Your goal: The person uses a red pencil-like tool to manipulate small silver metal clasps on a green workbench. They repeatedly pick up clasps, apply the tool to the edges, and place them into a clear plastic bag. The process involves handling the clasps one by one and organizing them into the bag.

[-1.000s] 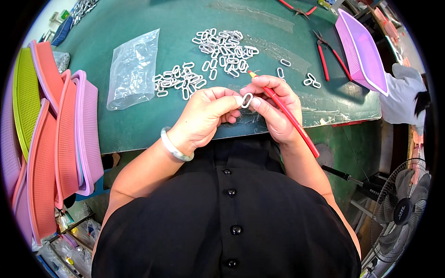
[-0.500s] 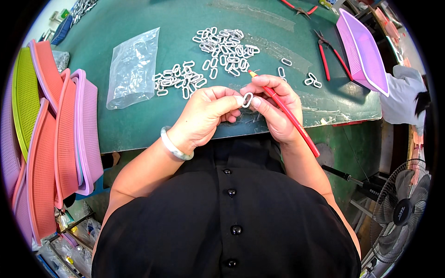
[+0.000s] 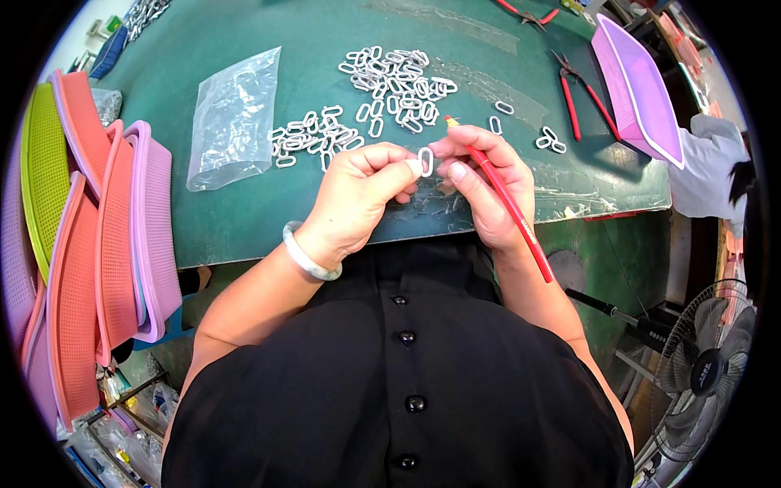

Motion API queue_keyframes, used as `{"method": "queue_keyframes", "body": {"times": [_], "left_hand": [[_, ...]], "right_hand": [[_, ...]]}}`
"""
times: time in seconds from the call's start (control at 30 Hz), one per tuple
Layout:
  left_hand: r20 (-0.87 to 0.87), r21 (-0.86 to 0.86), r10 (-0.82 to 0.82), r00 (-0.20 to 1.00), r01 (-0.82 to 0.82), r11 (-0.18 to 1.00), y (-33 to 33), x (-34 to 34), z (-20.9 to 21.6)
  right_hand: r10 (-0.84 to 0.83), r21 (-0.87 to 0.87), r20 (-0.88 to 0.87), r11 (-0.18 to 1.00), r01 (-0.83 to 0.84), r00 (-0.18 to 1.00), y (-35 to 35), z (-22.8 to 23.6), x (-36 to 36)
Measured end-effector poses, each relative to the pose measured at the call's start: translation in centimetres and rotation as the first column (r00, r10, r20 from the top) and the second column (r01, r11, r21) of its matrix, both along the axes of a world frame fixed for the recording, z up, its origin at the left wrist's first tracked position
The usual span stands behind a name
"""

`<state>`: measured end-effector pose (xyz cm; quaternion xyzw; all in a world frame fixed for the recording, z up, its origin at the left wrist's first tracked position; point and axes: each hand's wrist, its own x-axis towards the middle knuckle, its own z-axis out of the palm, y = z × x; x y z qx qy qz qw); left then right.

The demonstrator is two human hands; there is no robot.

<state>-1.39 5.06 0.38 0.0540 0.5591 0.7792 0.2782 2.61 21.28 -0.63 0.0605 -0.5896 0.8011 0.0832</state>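
Over the near edge of the green table, my left hand (image 3: 370,191) pinches an oval metal ring (image 3: 426,162) between thumb and fingers. My right hand (image 3: 488,183) faces it with a small gap, its fingers closed on a red pencil-like marking stick (image 3: 512,207). That stick slants across the palm, its yellowish tip pointing away from me. Beyond the hands lies a big heap of similar oval rings (image 3: 403,81), and a smaller heap (image 3: 313,134) sits to its left. A few loose rings (image 3: 550,141) rest to the right.
A clear plastic bag (image 3: 234,122) lies left on the table (image 3: 325,32). Red-handled pliers (image 3: 582,93) and a purple basket (image 3: 639,89) are at the right. Stacked baskets (image 3: 98,244) stand at my left, a fan (image 3: 704,370) at lower right.
My right hand has drawn slightly right, away from the ring, tilting the red stick a little. The ring stays in my left hand, turned more upright and shifted slightly left.
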Motion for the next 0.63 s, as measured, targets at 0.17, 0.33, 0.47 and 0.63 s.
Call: {"method": "queue_keyframes", "body": {"times": [0.17, 0.33, 0.47, 0.63], "left_hand": [[0.044, 0.058, 0.115, 0.992, -0.118, 0.991, -0.1, -0.2, 0.1], [0.042, 0.059, 0.146, 0.988, -0.148, 0.987, 0.0, -0.2, 0.2], [0.036, 0.052, 0.15, 0.988, -0.151, 0.987, -0.1, -0.2, 0.3], [0.051, 0.052, 0.151, 0.987, -0.154, 0.987, -0.1, -0.2, 0.1]], "right_hand": [[-0.026, -0.002, 0.024, 1.0, 0.026, 0.999, 0.4, -0.3, 0.5], [0.004, 0.005, -0.054, 1.0, -0.004, 0.999, 0.8, -1.1, 0.4], [0.02, 0.015, -0.092, 1.0, -0.019, 0.996, 1.1, -1.5, 0.4], [0.067, -0.017, -0.079, 0.998, -0.068, 0.995, 1.2, -1.5, 0.4]]}}
